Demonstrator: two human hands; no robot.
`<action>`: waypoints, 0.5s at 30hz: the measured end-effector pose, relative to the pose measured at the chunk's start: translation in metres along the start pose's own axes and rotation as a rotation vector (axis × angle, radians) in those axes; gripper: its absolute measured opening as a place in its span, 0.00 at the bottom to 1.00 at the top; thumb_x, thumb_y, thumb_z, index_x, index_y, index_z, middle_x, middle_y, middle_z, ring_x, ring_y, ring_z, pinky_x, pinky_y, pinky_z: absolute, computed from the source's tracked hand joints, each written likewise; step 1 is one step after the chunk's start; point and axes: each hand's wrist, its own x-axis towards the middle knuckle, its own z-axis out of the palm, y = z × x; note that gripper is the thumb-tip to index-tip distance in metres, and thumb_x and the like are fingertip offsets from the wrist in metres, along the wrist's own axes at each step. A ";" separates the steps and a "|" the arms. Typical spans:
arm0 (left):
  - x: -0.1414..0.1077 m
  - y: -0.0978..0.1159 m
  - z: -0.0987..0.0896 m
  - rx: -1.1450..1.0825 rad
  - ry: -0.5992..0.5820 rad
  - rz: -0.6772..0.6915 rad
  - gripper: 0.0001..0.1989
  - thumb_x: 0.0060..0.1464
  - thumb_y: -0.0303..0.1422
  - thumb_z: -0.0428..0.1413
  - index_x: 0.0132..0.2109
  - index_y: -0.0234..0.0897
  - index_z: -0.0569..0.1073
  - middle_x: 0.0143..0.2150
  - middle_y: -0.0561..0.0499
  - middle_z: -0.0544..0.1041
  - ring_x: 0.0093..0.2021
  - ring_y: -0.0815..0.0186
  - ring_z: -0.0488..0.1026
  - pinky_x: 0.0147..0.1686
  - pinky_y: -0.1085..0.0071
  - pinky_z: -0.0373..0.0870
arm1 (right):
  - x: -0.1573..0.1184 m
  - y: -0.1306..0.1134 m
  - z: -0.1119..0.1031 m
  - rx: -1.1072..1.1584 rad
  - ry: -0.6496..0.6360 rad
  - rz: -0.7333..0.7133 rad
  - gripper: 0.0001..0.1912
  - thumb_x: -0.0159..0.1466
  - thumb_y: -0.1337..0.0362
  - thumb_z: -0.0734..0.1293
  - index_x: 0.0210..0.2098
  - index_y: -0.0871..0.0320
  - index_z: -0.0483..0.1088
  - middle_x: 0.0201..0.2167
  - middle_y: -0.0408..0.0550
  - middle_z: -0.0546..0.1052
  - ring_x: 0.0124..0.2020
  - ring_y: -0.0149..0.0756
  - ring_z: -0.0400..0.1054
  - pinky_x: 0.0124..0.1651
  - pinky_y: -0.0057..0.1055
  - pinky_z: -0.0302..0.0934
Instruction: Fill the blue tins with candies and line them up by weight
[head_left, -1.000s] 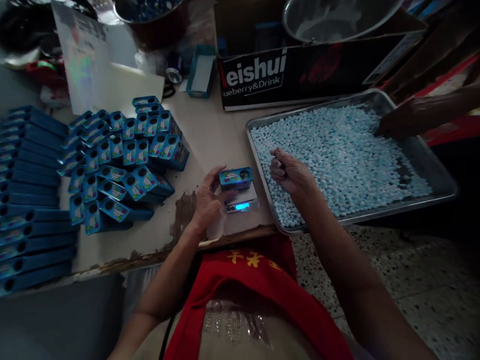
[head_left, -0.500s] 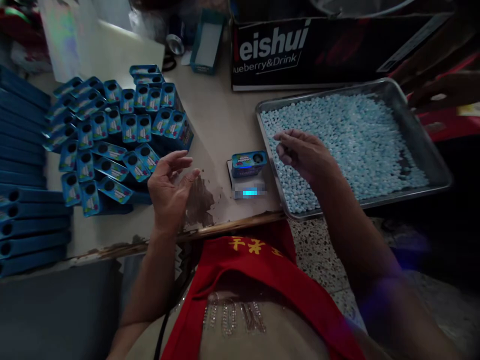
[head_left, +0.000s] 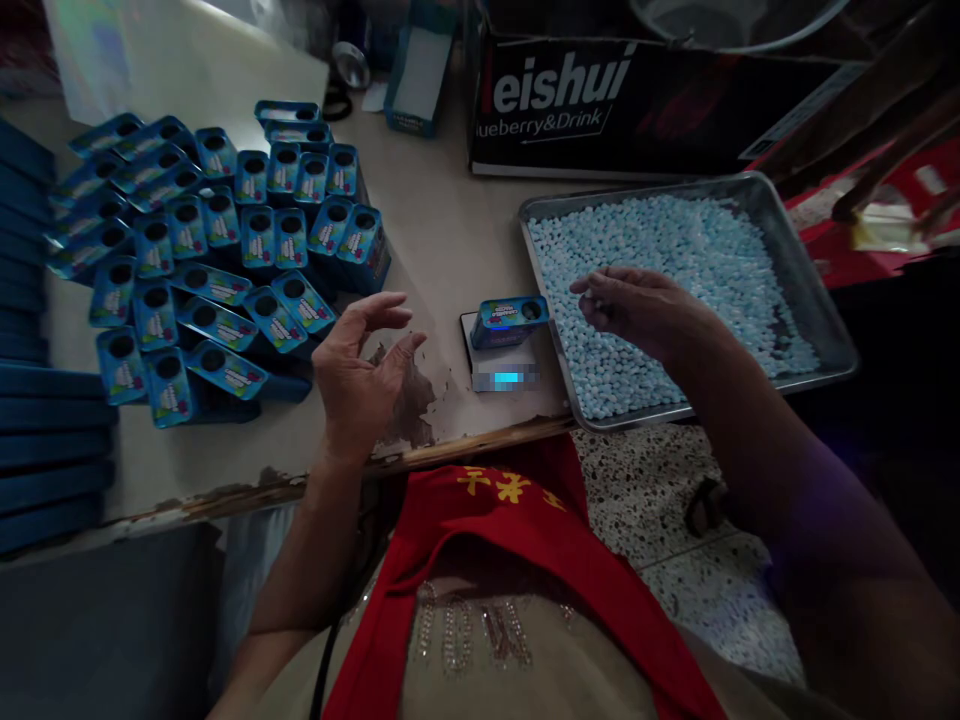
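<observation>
A blue candy tin [head_left: 510, 325] with a dark round hole in its top stands on a small digital scale [head_left: 506, 357], whose lit display is blurred out. To the left of the scale, my left hand [head_left: 360, 375] hovers over the table edge, thumb and fingers apart, holding nothing. My right hand [head_left: 649, 310] is over the left part of a metal tray [head_left: 840, 335] of small pale-blue candies [head_left: 675, 250]. Its fingers are curled together in a pinch; what lies between them is too small to make out.
Many similar blue tins [head_left: 259, 235] stand in a cluster on the left, with stacked blue boxes [head_left: 56, 440] at the far left. Behind the tray is a black carton [head_left: 555, 105]. A teal box [head_left: 420, 75] lies at the back. At the right, another person's arm [head_left: 874, 165] shows.
My right hand has moved slightly right over the candies, and my left hand has shifted slightly right. The view has shifted a little. The tin remains on the scale.
</observation>
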 end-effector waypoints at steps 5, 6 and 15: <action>0.004 0.004 0.011 0.001 -0.079 0.021 0.23 0.63 0.31 0.73 0.63 0.45 0.81 0.53 0.49 0.86 0.54 0.58 0.85 0.63 0.57 0.82 | 0.002 -0.014 0.010 0.039 -0.075 -0.039 0.03 0.68 0.67 0.80 0.42 0.56 0.85 0.30 0.44 0.78 0.29 0.28 0.69 0.31 0.26 0.65; 0.004 0.004 0.013 0.009 -0.101 0.015 0.24 0.63 0.31 0.74 0.64 0.45 0.81 0.54 0.49 0.86 0.55 0.57 0.85 0.64 0.57 0.82 | 0.001 -0.016 0.010 0.010 -0.084 -0.060 0.03 0.68 0.66 0.80 0.42 0.56 0.85 0.29 0.44 0.78 0.28 0.29 0.68 0.31 0.27 0.64; 0.006 -0.005 0.041 0.041 -0.214 -0.008 0.33 0.63 0.35 0.76 0.70 0.44 0.75 0.62 0.45 0.85 0.62 0.54 0.83 0.66 0.56 0.81 | -0.009 -0.027 0.014 -0.179 -0.090 -0.201 0.05 0.66 0.66 0.82 0.40 0.57 0.85 0.27 0.42 0.75 0.29 0.30 0.66 0.32 0.30 0.62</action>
